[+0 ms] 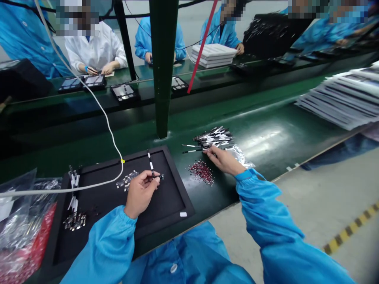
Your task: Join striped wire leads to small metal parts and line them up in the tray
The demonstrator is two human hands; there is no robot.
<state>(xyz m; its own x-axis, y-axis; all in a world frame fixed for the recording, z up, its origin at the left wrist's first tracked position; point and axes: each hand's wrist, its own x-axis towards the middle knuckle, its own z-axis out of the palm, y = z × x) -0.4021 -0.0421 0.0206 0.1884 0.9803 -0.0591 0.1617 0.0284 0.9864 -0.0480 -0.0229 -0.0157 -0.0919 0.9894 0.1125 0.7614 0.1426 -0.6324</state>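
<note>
Black strip (pixel 150 159) is looking light, bendy, best held endwise; left hand (pixel 141 194) is pinching a small part (pixel 161 177), right hand's (pixel 222 159) grip being unclear.

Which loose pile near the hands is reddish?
The tiny-parts pile on the bench, between the black tray and the right hand; the strip pile and board pile show no red.

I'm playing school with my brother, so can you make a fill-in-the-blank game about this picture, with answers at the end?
1. The person's ____ hand is over the black tray.
2. The other hand is at a pile of black and ____ strips.
3. In the picture, little red bits lie just past the tray's ____ edge.
4. The person's sleeves are coloured ____.

Missing words: left; white; right; blue.
</note>
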